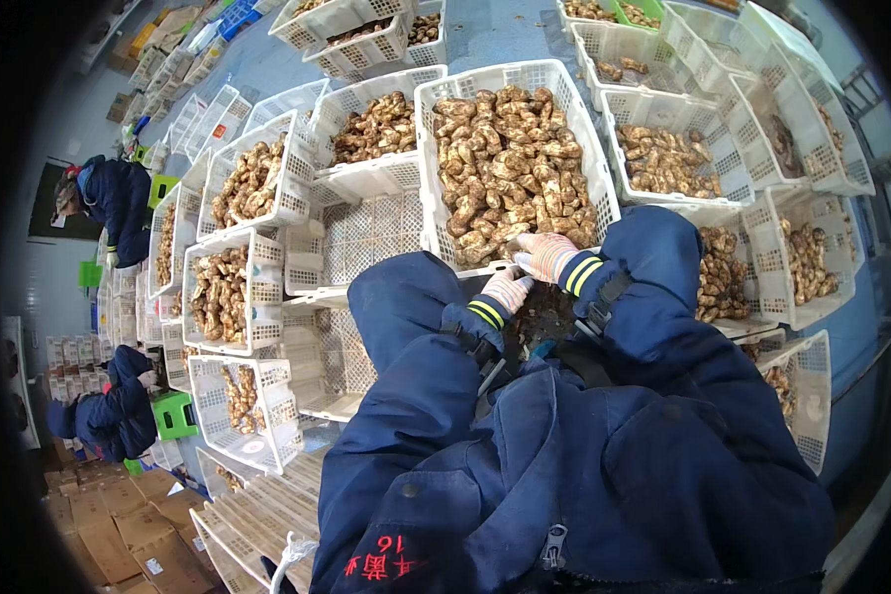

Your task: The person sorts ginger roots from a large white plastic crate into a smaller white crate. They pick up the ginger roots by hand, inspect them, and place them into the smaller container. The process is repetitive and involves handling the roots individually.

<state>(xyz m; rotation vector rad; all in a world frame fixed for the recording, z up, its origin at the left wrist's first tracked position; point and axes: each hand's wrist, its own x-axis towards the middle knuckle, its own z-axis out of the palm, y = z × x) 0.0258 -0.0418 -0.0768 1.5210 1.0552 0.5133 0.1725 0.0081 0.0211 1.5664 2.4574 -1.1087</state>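
Before me a large white plastic crate [609,189] is piled with brown-and-cream matsutake-like mushrooms [512,163]. Both my hands wear striped knit gloves and are at its near edge. My right hand [549,256] reaches over the rim beside the nearest mushrooms, its fingertips around a small brownish piece, seemingly a mushroom. My left hand [508,288] is just below and left of it, outside the rim, fingers bent; whether it holds anything cannot be told. Beneath the hands, between my knees, lies a dark surface with dirt and scraps [546,315].
White crates of mushrooms stand left [252,341] and right [750,194]. Two bare-bottomed crates [371,230] adjoin my left knee. Two people [115,208] in dark blue clothing work at far left, near green stools [174,414]. Flat cartons [130,527] lie lower left.
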